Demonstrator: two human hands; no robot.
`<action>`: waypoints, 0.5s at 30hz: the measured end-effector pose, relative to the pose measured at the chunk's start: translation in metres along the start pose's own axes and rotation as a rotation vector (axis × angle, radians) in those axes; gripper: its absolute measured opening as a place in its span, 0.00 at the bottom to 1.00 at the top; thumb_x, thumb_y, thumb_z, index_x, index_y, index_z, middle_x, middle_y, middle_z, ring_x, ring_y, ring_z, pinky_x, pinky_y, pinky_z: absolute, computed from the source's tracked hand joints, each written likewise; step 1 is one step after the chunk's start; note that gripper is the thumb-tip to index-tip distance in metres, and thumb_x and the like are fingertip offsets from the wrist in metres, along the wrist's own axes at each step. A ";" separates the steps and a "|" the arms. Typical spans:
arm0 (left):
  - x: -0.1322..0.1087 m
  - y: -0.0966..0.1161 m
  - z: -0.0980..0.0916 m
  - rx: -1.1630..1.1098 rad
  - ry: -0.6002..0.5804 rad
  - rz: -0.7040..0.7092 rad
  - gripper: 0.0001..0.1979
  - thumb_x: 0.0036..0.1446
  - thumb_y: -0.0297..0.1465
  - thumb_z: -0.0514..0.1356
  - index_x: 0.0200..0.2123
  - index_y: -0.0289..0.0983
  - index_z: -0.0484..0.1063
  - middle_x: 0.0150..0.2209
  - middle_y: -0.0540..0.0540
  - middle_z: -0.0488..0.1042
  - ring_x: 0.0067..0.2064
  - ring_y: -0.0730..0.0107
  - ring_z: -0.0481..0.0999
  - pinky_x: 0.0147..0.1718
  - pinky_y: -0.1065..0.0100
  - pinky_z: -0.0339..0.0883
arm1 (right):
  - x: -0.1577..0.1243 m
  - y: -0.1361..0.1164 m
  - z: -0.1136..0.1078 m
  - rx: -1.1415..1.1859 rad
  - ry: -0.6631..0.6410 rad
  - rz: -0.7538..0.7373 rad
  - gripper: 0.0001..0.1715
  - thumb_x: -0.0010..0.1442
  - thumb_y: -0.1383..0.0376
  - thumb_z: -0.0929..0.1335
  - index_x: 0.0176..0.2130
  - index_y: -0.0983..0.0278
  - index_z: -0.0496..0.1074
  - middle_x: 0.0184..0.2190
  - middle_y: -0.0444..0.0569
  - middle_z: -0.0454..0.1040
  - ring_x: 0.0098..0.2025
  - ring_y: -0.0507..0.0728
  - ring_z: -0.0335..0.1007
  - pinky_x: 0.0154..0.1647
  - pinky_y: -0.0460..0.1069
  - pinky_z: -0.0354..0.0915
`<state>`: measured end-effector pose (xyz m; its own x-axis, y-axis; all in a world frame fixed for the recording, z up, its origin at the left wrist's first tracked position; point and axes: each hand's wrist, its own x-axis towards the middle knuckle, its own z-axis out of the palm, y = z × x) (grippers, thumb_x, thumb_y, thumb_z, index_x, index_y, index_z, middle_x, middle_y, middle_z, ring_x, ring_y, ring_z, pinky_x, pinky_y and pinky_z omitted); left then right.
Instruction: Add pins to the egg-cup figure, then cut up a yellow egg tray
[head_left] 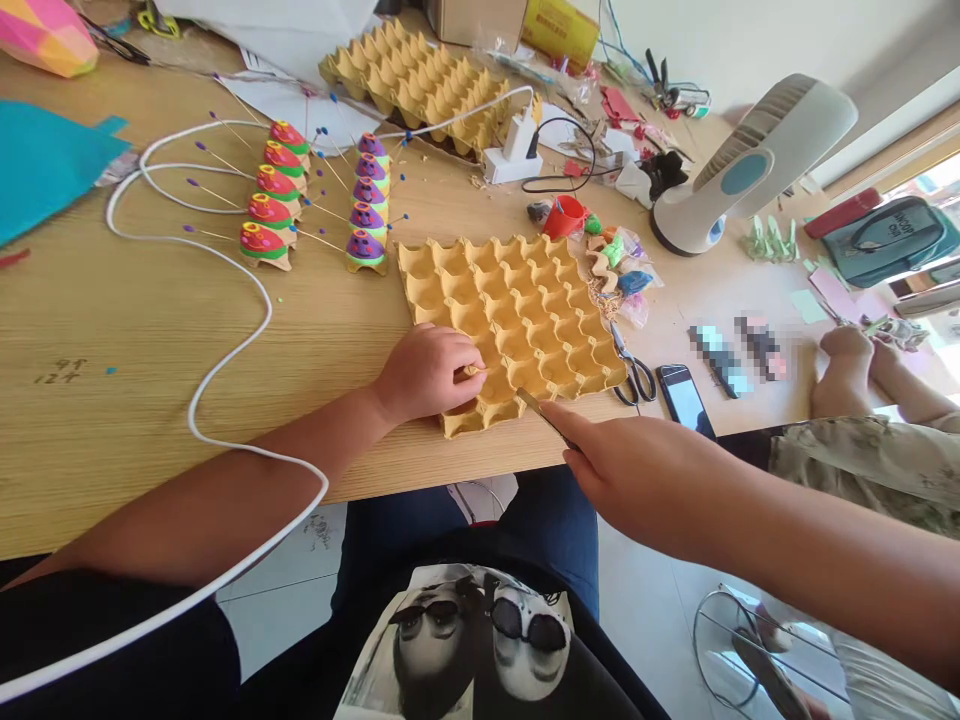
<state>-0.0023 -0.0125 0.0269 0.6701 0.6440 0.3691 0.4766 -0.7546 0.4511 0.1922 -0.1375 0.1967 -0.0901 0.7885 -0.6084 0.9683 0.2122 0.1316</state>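
Note:
A yellow egg carton tray (517, 320) lies on the wooden table near its front edge. On the tray's left front part rests my left hand (431, 370), its curled fingers pinching the cardboard between cups. My right hand (600, 455) is closed around a knife (546, 416), whose tip touches the tray's front rows, right of my left hand. Two rows of painted carton pieces stand behind and to the left, one red and green (268, 210), the other purple (367, 218), with blue-tipped sticks poking out.
Black scissors (636, 378) and a phone (684, 400) lie right of the tray. Behind are another egg tray (420, 85), a power strip (512, 165) and a white fan (750, 160). A white cable (264, 300) crosses the left side. Another person's hands (847, 365) rest at right.

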 end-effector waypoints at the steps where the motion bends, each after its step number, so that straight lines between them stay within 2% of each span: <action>1: 0.000 0.000 0.000 0.002 -0.001 -0.001 0.10 0.60 0.33 0.59 0.29 0.40 0.79 0.30 0.49 0.81 0.34 0.66 0.76 0.36 0.61 0.60 | -0.002 -0.001 0.003 -0.015 0.008 -0.014 0.36 0.70 0.65 0.62 0.74 0.61 0.57 0.30 0.51 0.83 0.31 0.62 0.79 0.25 0.50 0.54; 4: 0.000 0.000 0.000 0.008 -0.009 -0.001 0.11 0.60 0.34 0.59 0.29 0.40 0.79 0.30 0.49 0.80 0.34 0.66 0.75 0.36 0.61 0.61 | -0.005 -0.005 0.009 -0.059 0.013 -0.035 0.39 0.68 0.67 0.63 0.74 0.66 0.56 0.29 0.52 0.83 0.31 0.62 0.79 0.23 0.51 0.53; 7: 0.000 -0.001 0.001 0.008 -0.008 -0.001 0.11 0.60 0.34 0.59 0.29 0.40 0.79 0.30 0.49 0.80 0.34 0.66 0.75 0.37 0.61 0.61 | -0.005 -0.008 0.008 -0.075 -0.009 -0.018 0.42 0.67 0.67 0.64 0.75 0.66 0.52 0.28 0.52 0.82 0.30 0.61 0.79 0.23 0.50 0.53; 12: 0.000 -0.002 0.001 0.001 -0.006 0.003 0.11 0.60 0.34 0.60 0.29 0.39 0.79 0.31 0.49 0.81 0.34 0.65 0.76 0.36 0.60 0.61 | -0.006 -0.010 0.009 -0.060 0.017 -0.033 0.38 0.69 0.67 0.63 0.74 0.66 0.56 0.28 0.51 0.82 0.32 0.61 0.80 0.24 0.50 0.55; 15: 0.001 -0.001 0.000 -0.008 -0.016 -0.006 0.11 0.60 0.35 0.60 0.29 0.39 0.79 0.32 0.48 0.81 0.35 0.64 0.77 0.37 0.60 0.61 | -0.008 -0.011 0.021 -0.065 0.032 -0.022 0.41 0.68 0.68 0.63 0.76 0.68 0.50 0.30 0.50 0.83 0.32 0.61 0.81 0.23 0.51 0.54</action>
<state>-0.0018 -0.0112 0.0266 0.6763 0.6460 0.3539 0.4760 -0.7499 0.4594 0.1870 -0.1580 0.1839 -0.1192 0.8010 -0.5867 0.9490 0.2655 0.1697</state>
